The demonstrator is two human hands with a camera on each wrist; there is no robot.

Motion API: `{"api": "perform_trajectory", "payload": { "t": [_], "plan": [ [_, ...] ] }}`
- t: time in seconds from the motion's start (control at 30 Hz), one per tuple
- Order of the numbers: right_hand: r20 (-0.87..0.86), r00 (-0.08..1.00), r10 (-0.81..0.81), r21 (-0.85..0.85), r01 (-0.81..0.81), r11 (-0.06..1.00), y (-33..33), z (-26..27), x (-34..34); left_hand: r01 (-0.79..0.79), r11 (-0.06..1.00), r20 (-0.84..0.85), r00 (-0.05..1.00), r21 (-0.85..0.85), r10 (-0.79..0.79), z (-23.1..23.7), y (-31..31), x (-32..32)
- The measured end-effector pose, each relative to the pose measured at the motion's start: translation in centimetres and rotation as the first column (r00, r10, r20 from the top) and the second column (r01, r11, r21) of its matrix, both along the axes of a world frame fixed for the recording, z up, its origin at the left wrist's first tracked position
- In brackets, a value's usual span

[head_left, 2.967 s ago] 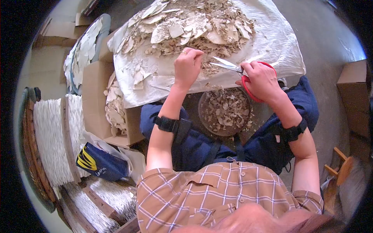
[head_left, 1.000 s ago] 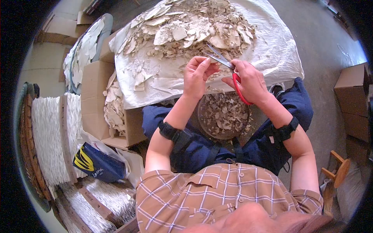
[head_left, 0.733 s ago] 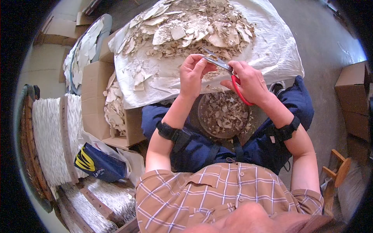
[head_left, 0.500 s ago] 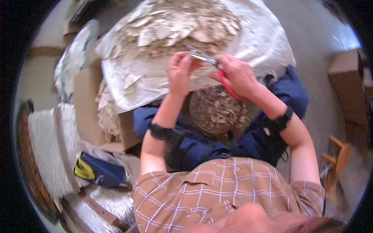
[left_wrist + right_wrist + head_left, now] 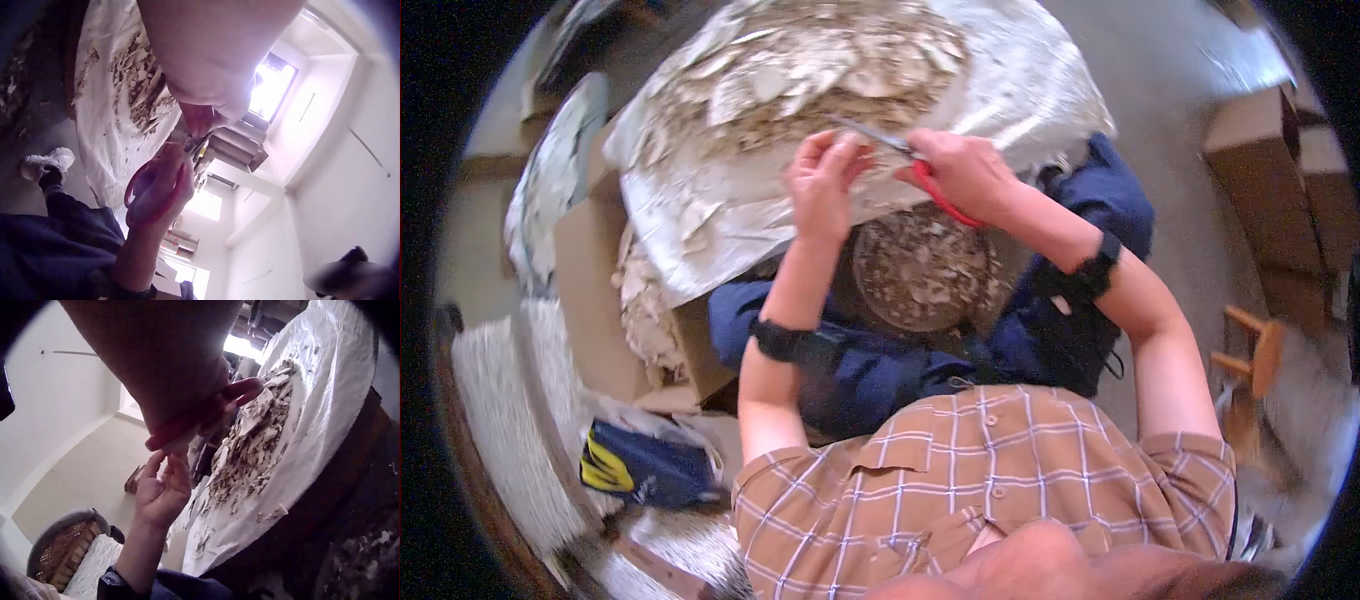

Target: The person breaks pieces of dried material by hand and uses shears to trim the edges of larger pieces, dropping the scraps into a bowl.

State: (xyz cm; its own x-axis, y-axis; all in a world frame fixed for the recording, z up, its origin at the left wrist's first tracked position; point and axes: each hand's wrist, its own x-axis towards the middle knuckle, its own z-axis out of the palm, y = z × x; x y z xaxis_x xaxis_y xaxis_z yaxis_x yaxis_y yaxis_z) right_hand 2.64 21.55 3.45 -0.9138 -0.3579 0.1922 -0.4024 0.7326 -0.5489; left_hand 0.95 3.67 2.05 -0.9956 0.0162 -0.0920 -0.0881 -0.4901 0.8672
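Note:
In the head view, the right hand point(image 5: 965, 175) grips red-handled scissors point(image 5: 941, 196), whose blades point left toward the left hand point(image 5: 824, 190). The left hand's thumb and fingertips come together beside the blade tips; a small piece between them is too small to make out. Both hands are over the near edge of the white sheet point(image 5: 1040, 95), just in front of a heap of pale flat flakes point(image 5: 800, 80). The right wrist view shows the left hand point(image 5: 164, 495) with thumb and forefinger pinched under the red handle point(image 5: 206, 412).
A round container of small scraps point(image 5: 922, 268) stands between the person's knees. To the left are a cardboard box point(image 5: 595, 300) holding flakes, a blue and yellow bag point(image 5: 650, 465) and stacked white pieces point(image 5: 510, 420). A wooden stool point(image 5: 1265, 355) and boxes point(image 5: 1250, 150) are at the right.
The head view has shifted, so the scene sits further left. Since the earliest frame the scissors and right hand have come closer to the left hand, and the blades now reach its fingertips.

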Motion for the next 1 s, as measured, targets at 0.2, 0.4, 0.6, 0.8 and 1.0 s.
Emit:
{"api": "perform_trajectory", "payload": {
  "t": [0.2, 0.4, 0.6, 0.8, 1.0],
  "plan": [
    [-0.093, 0.995, -0.019, 0.021, 0.021, 1.000, -0.5, 3.0, 0.2, 0.061, 0.990, -0.044, 0.997, 0.129, -0.056, 1.6, -1.6, 0.2],
    [-0.118, 0.991, 0.059, 0.119, -0.045, 0.992, -1.1, 4.0, 0.8, 0.054, 0.990, -0.055, 0.997, 0.130, -0.048, 2.6, -2.6, 0.7],
    [-0.133, 0.981, 0.144, 0.113, -0.129, 0.985, -0.8, 4.5, 1.2, 0.197, 0.976, -0.029, 0.979, -0.094, -0.201, 2.5, -4.5, 0.8],
    [-0.030, 0.982, 0.188, 0.160, -0.181, 0.970, 0.1, 4.6, 2.0, 0.425, 0.869, 0.057, 0.903, -0.253, -0.426, 2.2, -6.1, 0.8],
    [-0.043, 0.993, 0.112, 0.260, -0.097, 0.961, -0.1, 3.7, 2.1, 0.303, 0.951, 0.151, 0.939, 0.058, -0.309, 2.0, -7.0, 1.5]
  ]
}}
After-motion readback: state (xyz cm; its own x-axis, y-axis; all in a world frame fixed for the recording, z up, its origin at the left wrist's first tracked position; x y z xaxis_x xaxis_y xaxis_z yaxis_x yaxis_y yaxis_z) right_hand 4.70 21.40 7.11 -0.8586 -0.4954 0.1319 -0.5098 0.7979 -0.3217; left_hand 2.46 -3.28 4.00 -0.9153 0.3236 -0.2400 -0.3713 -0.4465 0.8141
